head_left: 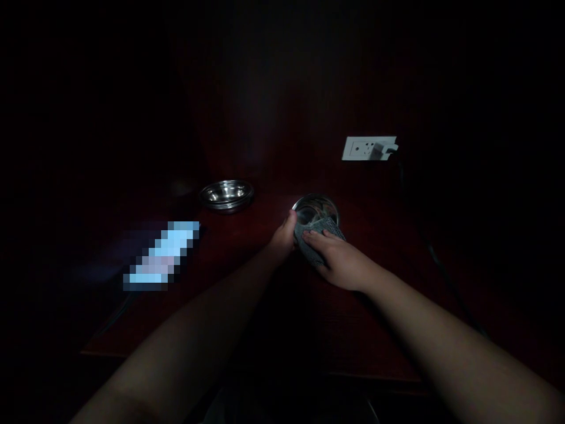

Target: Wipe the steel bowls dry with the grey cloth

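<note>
A steel bowl (314, 207) is held tilted at the centre of the frame on the dark surface (265, 306), its left rim clamped in the grip of the left hand (285, 235). A grey cloth (315, 238) is pressed to its near edge, the grip of the right hand (342, 262) closed over it. A second bowl (226, 194) sits apart at centre left and a power strip (368, 148) well clear at upper right.

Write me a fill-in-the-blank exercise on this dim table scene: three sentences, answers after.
1. The right hand presses a grey ____ against the steel bowl.
2. A second steel bowl sits on the wooden table to the ____ of the held one.
3. The power strip behind the hands is coloured ____.
Missing words: cloth; left; white.
</note>
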A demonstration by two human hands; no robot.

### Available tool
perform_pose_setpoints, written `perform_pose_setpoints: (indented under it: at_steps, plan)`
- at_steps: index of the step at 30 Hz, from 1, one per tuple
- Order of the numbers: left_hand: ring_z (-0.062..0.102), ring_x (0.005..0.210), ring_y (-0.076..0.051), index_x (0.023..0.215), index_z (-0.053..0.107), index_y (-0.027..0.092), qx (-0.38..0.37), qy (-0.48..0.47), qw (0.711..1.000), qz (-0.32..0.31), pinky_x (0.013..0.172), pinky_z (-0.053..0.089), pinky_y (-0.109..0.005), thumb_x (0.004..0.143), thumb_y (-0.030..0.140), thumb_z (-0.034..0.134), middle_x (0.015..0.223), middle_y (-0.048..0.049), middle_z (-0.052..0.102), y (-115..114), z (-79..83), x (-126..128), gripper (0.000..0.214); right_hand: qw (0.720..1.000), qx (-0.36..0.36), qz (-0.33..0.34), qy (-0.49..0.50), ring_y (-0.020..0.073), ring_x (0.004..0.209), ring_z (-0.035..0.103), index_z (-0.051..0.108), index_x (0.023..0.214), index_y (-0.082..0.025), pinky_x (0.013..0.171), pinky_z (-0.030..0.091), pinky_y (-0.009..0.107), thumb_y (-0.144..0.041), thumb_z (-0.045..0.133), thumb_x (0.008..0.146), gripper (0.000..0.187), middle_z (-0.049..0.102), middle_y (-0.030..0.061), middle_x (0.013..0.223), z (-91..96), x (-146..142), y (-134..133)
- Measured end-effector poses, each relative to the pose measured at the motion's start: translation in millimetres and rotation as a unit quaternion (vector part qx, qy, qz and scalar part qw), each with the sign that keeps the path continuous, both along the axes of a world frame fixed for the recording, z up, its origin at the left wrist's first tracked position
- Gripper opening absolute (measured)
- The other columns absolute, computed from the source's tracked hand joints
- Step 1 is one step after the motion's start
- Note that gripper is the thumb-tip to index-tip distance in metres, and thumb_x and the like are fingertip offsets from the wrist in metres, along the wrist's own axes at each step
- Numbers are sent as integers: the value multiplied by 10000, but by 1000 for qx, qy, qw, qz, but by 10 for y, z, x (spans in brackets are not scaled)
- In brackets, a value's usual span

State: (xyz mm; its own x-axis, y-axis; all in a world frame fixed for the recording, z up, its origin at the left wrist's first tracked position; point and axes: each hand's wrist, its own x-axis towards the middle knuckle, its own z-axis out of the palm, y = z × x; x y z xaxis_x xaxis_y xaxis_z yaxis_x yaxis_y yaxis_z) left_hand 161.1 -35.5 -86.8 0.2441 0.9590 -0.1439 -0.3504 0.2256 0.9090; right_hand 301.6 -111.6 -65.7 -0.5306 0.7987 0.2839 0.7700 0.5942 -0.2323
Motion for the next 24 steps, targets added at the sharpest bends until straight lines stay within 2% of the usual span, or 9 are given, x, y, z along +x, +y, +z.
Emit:
perform_pose_setpoints:
  at_steps: [3,7,13,16,20,24]
  plan:
    - [629,1034,-254,1125,624,178,-14,3,1000,16,867,494,-344,802,616,444,1046,-105,698,-34,39,12,573,1000,1,4,7,288,1307,395,363,1384,-96,1117,265,496,-119,541,708,699,440,172,1396,-17,8,5]
    - [607,1082,-242,1136,611,160,-3,-23,1000,1,923,470,-347,814,612,423,1135,-114,663,-34,26,14,586,999,1,17,41,288,1326,363,337,1401,-138,1114,261,517,-79,524,702,727,397,151,1431,-50,-6,5]
    - [564,1145,-242,1053,651,169,22,5,1000,15,1003,411,-342,781,632,463,1149,-100,656,22,-65,-12,570,999,-9,31,42,262,1359,300,260,1425,-69,1127,251,479,-29,463,700,754,312,174,1469,-53,-64,-6]
    - [586,1106,-245,1031,654,167,33,-17,999,-8,991,420,-350,792,616,458,1114,-102,669,18,-63,-6,546,999,-12,29,39,254,1354,311,280,1421,-83,1124,257,475,-41,452,716,727,330,164,1462,-41,-54,-5]
    - [615,1044,-233,1093,611,164,68,-83,992,-63,973,431,-367,770,445,586,1065,-88,679,-16,-13,-27,429,999,-19,20,27,259,1344,333,315,1412,-107,1123,257,483,-56,469,705,725,370,156,1444,-25,-18,-1]
    - [631,1004,-233,1071,614,152,72,-83,991,-74,955,440,-377,727,395,638,1023,-81,686,-47,37,-77,422,999,-23,19,17,259,1341,338,330,1409,-130,1124,249,490,-54,471,696,731,394,145,1431,-3,-10,-9]
